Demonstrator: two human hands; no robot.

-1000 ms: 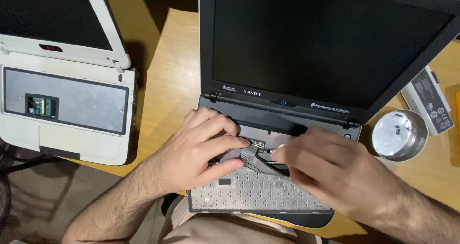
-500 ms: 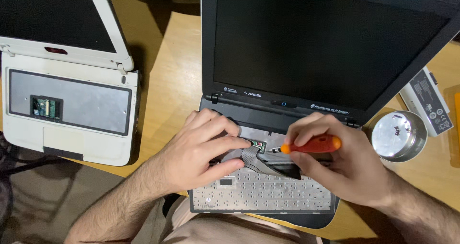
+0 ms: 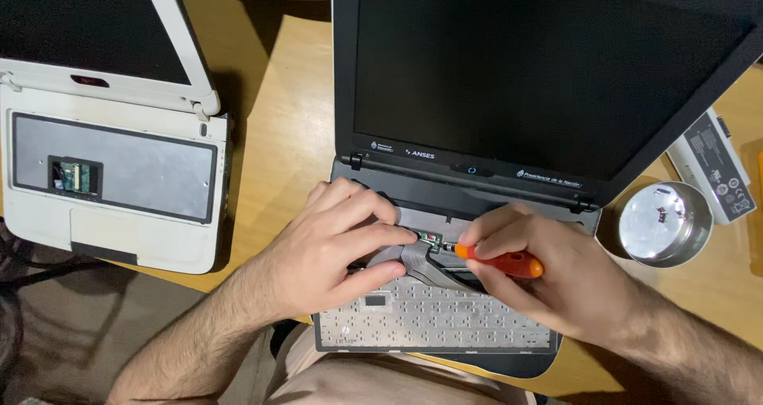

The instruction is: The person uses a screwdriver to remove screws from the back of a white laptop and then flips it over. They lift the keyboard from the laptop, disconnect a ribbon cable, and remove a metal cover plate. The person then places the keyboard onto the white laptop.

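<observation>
My right hand [image 3: 556, 282] pinches the orange screwdriver [image 3: 501, 260] at the ribbon connector [image 3: 430, 240]. My left hand [image 3: 334, 246] presses, fingers half-curled and holding nothing, beside the ribbon cable [image 3: 421, 263]; I'd pry gently.

i'm at a wooden desk [image 3: 286, 127], its top a warm honey colour with a faint grain, lit evenly from above. the light throws soft shadows on the wood. the desk's near edge runs slantwise at my lower left, and below it lies a dim grey-brown floor [image 3: 71, 325], with dark cables [image 3: 16, 254] trailing at the far left edge. no walls or windows are in view, only desk and floor.
</observation>
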